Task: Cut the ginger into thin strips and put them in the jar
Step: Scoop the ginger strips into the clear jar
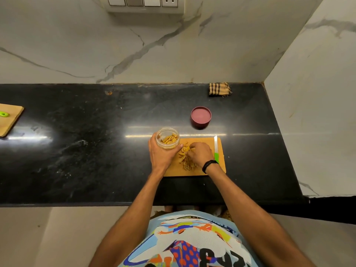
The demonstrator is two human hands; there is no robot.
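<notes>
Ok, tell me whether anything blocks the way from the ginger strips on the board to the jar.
Nothing visible does. The jar is open, held by the left hand right beside the ginger strips that the right hand pinches. Its lid lies apart on the counter, and the knife rests off that path.

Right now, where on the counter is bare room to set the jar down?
Widest: counter left of the jar, up to the far-left board. Smaller: between lid and checked cloth. Crowded: the cutting board, with ginger strips and knife.
</notes>
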